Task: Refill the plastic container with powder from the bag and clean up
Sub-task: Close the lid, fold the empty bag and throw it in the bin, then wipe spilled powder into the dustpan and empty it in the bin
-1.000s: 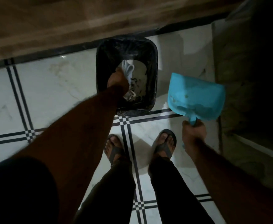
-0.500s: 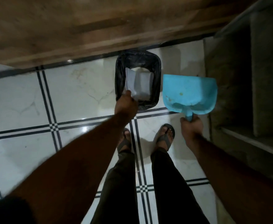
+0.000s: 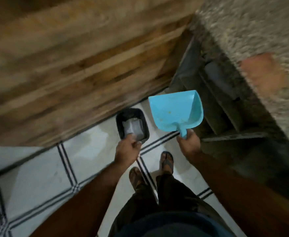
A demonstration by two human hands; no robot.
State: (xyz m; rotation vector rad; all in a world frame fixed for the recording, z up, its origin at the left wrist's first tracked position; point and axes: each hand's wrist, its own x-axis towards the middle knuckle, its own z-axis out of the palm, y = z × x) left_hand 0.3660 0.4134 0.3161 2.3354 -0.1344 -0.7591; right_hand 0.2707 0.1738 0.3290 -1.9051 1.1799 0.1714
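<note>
The right hand (image 3: 189,142) gripped a blue dustpan (image 3: 174,113) by its handle. The left hand (image 3: 127,151) hung curled above the black bin (image 3: 118,124) holding a pale bag (image 3: 131,128); its grip was unclear.

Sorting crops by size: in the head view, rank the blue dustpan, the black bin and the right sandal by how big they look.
1. Dustpan, though it is held up nearer the camera.
2. Bin.
3. Right sandal.
</note>
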